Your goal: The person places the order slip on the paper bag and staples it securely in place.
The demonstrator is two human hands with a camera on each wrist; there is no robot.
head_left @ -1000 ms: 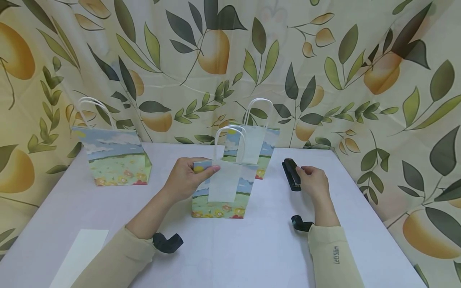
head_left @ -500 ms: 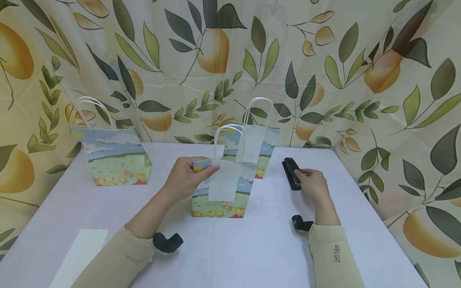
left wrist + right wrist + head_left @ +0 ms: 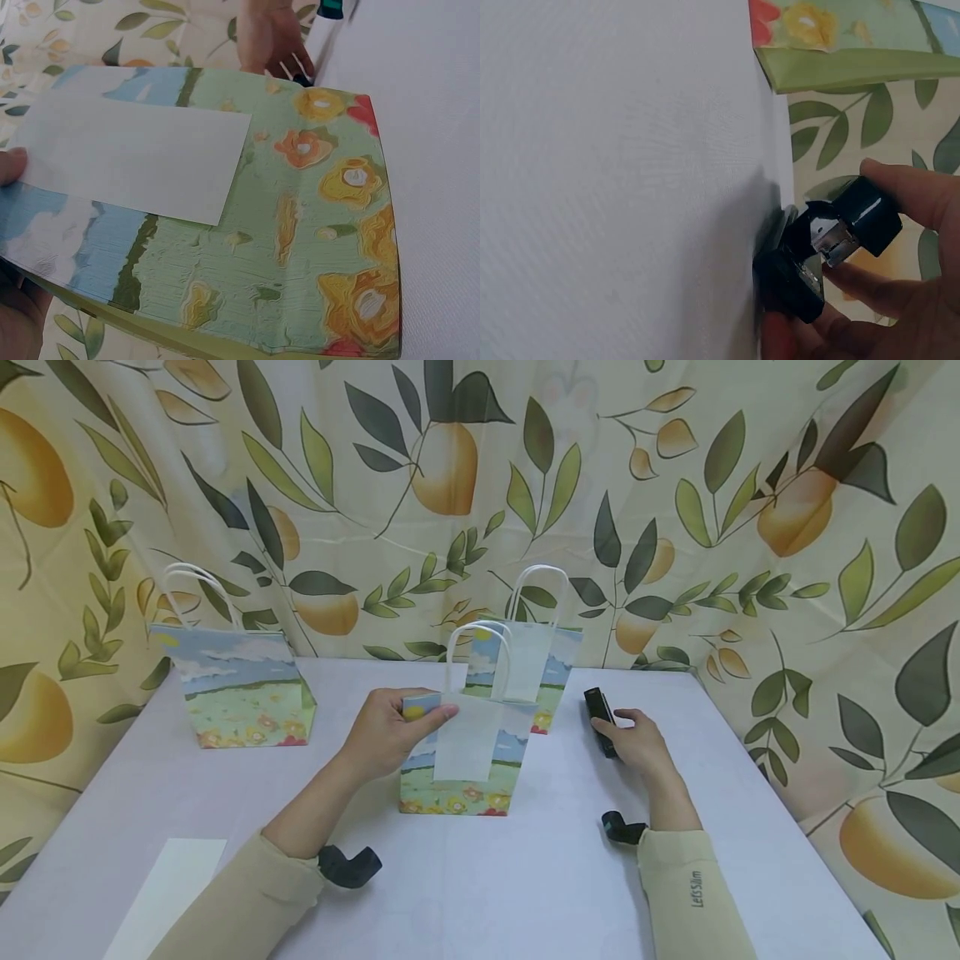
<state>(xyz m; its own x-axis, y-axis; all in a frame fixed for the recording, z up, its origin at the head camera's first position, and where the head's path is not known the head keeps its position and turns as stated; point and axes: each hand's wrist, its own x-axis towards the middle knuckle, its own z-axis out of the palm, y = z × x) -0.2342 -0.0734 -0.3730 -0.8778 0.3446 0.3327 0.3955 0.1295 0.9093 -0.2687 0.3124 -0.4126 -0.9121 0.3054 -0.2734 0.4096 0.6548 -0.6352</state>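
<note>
My left hand (image 3: 384,737) pinches the upper left edge of a small paper gift bag (image 3: 453,798), printed with sky, meadow and flowers. The bag stands upright, its white handles up. A white paper strip (image 3: 135,154) lies flat against its front, upper end under my thumb. To the right, my right hand (image 3: 647,745) grips a black stapler (image 3: 596,703), thumb on one side and fingers on the other. The right wrist view shows the stapler (image 3: 789,289) close by the white tabletop, its jaws apart and a metal part visible between them.
A matching gift bag (image 3: 553,681) with a white strip stands behind the held one. Another bag (image 3: 243,693) is at the back left. A white paper sheet (image 3: 168,885) lies at the front left of the table (image 3: 540,877). A fruit-patterned cloth (image 3: 525,485) hangs behind.
My right hand has shifted slightly left and its grip on the stapler has turned, the thumb now across its left side. My left hand and the bags stay put.
</note>
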